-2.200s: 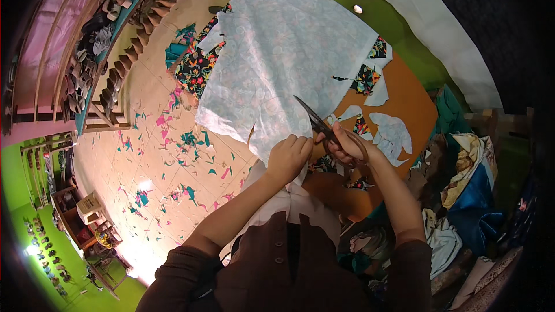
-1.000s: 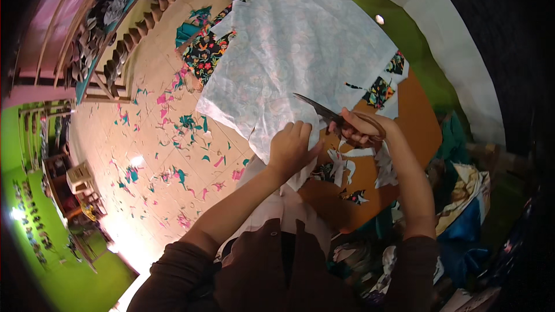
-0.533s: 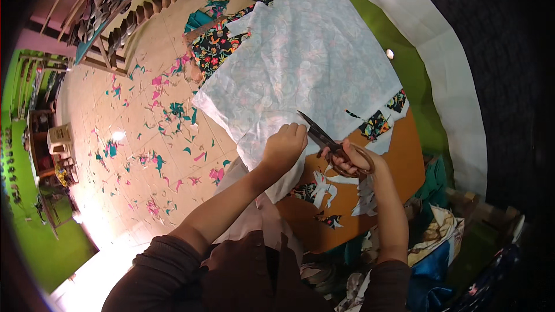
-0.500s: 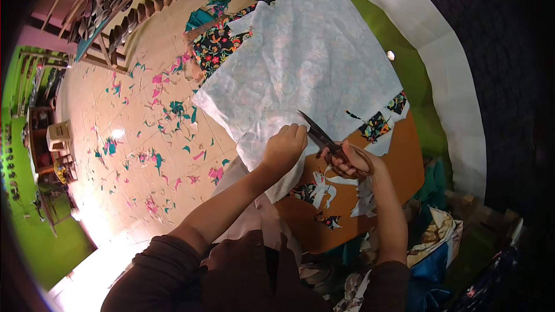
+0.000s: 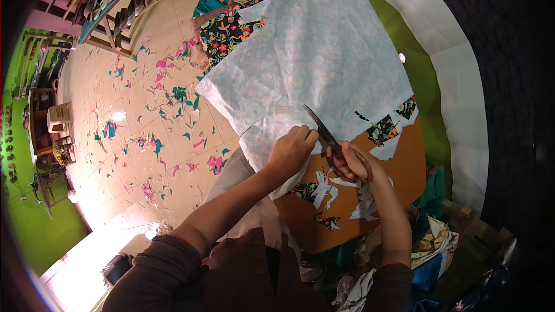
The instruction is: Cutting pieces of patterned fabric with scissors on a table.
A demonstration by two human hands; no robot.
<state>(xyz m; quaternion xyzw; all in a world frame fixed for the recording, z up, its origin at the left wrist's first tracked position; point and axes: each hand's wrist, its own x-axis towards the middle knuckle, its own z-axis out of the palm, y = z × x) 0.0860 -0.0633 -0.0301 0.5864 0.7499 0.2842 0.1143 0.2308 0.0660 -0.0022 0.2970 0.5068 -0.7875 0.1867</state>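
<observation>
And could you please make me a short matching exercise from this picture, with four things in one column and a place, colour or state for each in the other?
Things:
1. Scissors
2. Pale cloth
3. Pink and teal scraps
4. Table

Places, colours and states:
A. Scattered over the tiled floor
B. Orange-brown on top
C. Held in the right hand
D. Gripped near its lower edge by the left hand

Right pairs: 1-C, 2-D, 3-A, 4-B

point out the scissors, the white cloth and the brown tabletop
Scissors (image 5: 325,132): head view, on the blades.
White cloth (image 5: 332,52): head view, middle of the sheet.
Brown tabletop (image 5: 406,164): head view, bare part near its right edge.
</observation>
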